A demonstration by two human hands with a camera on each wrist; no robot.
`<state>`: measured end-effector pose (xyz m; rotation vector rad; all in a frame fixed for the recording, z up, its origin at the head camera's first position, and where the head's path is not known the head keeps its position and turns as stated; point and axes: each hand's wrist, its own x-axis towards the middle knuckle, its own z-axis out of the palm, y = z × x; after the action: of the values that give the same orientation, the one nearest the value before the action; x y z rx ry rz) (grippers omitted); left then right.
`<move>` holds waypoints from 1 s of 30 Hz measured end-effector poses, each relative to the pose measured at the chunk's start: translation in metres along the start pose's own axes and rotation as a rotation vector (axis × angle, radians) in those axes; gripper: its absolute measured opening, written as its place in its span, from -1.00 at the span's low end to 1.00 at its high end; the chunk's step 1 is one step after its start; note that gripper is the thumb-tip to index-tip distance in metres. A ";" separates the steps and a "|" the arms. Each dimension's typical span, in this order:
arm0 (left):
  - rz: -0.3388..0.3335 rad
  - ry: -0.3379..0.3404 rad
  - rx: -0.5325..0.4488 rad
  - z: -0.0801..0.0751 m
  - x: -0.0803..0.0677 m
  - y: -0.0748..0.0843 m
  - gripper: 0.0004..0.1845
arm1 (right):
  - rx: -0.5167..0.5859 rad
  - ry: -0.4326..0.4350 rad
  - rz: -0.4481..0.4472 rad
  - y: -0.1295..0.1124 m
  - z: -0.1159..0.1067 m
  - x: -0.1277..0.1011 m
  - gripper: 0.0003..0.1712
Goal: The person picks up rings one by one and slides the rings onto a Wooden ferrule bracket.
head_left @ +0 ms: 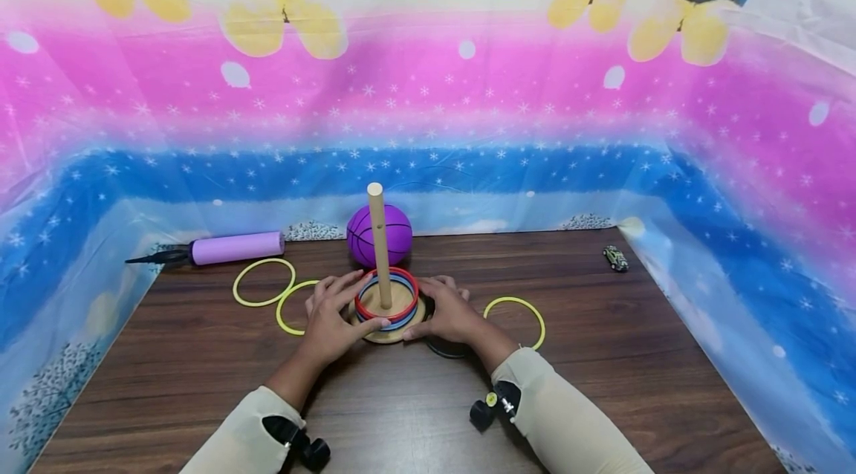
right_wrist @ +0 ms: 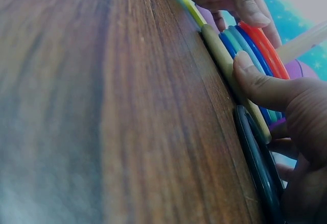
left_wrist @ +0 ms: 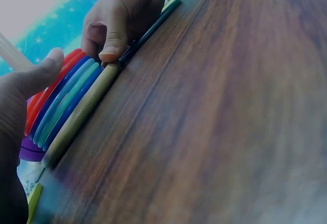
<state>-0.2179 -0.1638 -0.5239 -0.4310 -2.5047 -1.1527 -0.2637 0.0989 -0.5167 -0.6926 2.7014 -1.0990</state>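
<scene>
A wooden peg stands upright on a round wooden base. Stacked around its foot are several rings: a red ring on top, blue and teal rings beneath. My left hand grips the stack from the left, thumb in front at the red ring and fingers reaching round behind. From the right, my right hand holds the base's edge, its thumb against the front and its fingers behind. Black rings lie flat on the table beside the base, partly under the right hand.
Yellow rings lie left of the stack, and another yellow ring lies right. Behind the peg sits a purple ball. A purple hand pump is at the back left, a toy car at the back right. Printed cloth walls border the table.
</scene>
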 end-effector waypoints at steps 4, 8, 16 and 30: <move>-0.017 -0.004 0.016 -0.002 -0.002 0.000 -0.08 | 0.005 -0.001 -0.004 -0.001 0.000 -0.001 0.16; -0.017 0.013 0.060 -0.007 -0.004 -0.003 -0.11 | 0.014 -0.001 0.000 -0.001 0.001 -0.001 0.15; 0.019 0.080 0.152 -0.027 -0.010 -0.015 -0.08 | 0.030 0.005 0.001 -0.001 -0.001 0.000 0.15; -0.102 0.054 0.272 -0.058 -0.024 -0.033 -0.06 | 0.038 0.006 -0.005 0.001 0.000 0.000 0.15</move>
<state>-0.1991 -0.2324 -0.5214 -0.1983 -2.6115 -0.8271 -0.2643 0.0994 -0.5177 -0.6911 2.6778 -1.1523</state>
